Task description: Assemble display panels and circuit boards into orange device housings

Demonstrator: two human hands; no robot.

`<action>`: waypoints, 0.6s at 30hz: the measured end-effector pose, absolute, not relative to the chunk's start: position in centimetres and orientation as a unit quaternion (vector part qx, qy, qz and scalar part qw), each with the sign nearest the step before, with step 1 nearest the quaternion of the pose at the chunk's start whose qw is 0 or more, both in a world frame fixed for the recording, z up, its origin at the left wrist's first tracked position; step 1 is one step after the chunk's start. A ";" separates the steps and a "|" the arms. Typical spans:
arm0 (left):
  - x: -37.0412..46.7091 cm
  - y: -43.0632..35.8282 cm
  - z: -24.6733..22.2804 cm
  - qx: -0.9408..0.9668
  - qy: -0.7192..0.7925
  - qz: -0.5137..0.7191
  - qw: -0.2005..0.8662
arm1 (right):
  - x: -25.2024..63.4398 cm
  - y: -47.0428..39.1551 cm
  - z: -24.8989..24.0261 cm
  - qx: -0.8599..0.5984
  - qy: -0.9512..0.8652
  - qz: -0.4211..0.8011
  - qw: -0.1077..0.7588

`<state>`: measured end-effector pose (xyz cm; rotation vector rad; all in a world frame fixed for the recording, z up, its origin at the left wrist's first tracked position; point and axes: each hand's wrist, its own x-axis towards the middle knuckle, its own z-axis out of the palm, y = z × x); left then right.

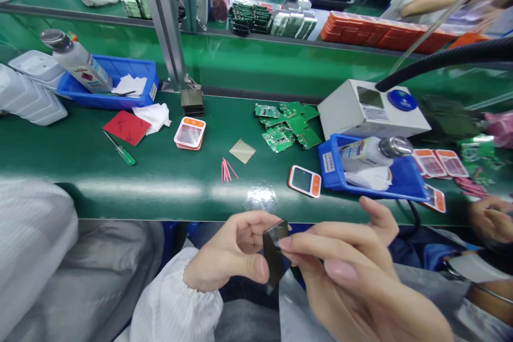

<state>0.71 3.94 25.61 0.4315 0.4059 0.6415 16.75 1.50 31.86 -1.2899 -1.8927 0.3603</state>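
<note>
A thin dark panel, glossy like a small display screen, is held tilted just off the bench's front edge. My left hand grips its left side between thumb and fingers. On the other side, my right hand pinches at its upper right edge with thumb and fingertips; whether a clear film is in that pinch I cannot tell. Beyond the hands lie a white-and-orange device with a screen, a pale square sheet and several thin pink strips. Crumpled clear film rests at the bench edge.
Green circuit boards lie in a pile before a white box. Blue bins with bottles stand on both sides. A dark stack of squares, framed covers and a screwdriver sit leftward. A co-worker's hand is at right.
</note>
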 end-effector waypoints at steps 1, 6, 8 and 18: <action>0.7 3.9 25.7 0.207 0.207 0.314 0.903 | 16.5 1.6 31.8 -0.498 -0.762 0.102 0.401; 0.7 3.6 25.8 0.224 0.223 0.318 0.894 | 16.0 2.2 31.6 -0.460 -0.795 0.043 0.393; 0.7 3.6 25.7 0.234 0.221 0.315 0.893 | 16.0 2.2 31.5 -0.457 -0.791 0.043 0.404; 0.8 3.7 25.4 0.236 0.236 0.300 0.893 | 16.1 2.3 31.7 -0.461 -0.800 0.047 0.381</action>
